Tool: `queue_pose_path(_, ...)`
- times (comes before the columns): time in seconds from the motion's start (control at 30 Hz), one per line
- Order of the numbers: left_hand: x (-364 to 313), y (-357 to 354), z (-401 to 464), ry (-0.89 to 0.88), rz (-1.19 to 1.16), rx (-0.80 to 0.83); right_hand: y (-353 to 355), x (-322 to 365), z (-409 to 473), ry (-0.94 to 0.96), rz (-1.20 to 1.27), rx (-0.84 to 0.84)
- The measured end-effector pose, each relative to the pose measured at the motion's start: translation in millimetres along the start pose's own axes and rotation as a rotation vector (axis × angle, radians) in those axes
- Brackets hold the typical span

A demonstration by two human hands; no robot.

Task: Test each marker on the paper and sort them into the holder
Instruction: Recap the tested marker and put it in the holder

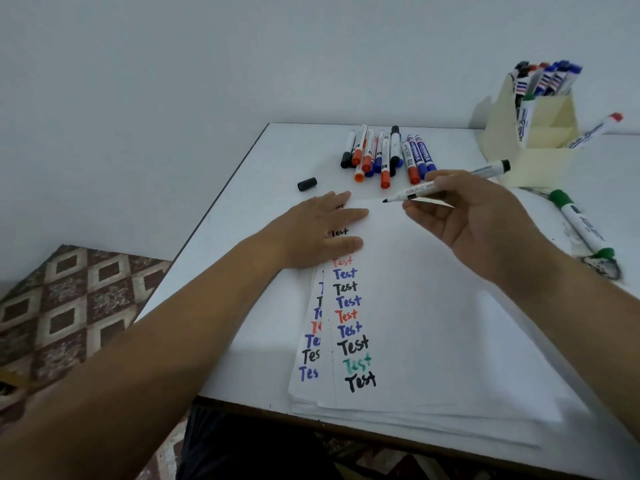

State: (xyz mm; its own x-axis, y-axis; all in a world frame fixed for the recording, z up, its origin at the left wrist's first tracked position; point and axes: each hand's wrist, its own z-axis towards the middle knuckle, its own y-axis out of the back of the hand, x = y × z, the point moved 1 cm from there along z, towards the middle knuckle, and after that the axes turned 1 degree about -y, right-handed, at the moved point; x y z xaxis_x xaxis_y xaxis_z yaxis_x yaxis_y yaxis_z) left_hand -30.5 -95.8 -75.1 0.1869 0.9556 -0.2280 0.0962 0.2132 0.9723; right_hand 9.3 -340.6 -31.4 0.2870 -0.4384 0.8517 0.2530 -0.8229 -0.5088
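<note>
— Holding what, and where?

— Pinching an uncapped black marker [446,181] in my right hand [485,216], fingers [420,213] curled around its barrel, tip hanging just above the paper [433,306], beyond the top of the column of "Test" words [349,313]. My left hand [322,230] lies flat on the sheet, fingers straight and spread over the upper words.

— And the rest of the job?

— Its cap [307,184] sits on the desk [263,161] just past my left hand. A pile of untested markers [388,154] waits beyond the paper's far edge. The cardboard holder [533,140] stands to the far right of the paper, already bristling with markers; a green marker [581,223] lies on the desk near its base.

— How should the stroke go?

— My judgement: keep the left palm pressing so the loose stack doesn't slide, bring the tip down onto blank paper beside the column, not over old ink, and write with light, even pressure. Recap before dropping it in the holder, or the tip may dry out.
</note>
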Motion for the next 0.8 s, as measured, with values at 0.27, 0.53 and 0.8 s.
queue_pose_path(0.27, 10.5, 4.7, 3.6, 0.173, -0.315, -0.458, 23.5, -17.1, 33.3, 0.067, 0.043, -0.037)
queue_pose_path(0.53, 38.5, 12.4, 31.5, 0.509, -0.278, -0.532, 26.9, -18.0, 34.8, 0.055, 0.045, -0.005)
queue_pose_path(0.8, 26.7, 14.0, 29.0, 0.344, -0.317, -0.563, 25.5, -22.1, 37.4, 0.067, -0.129, 0.019)
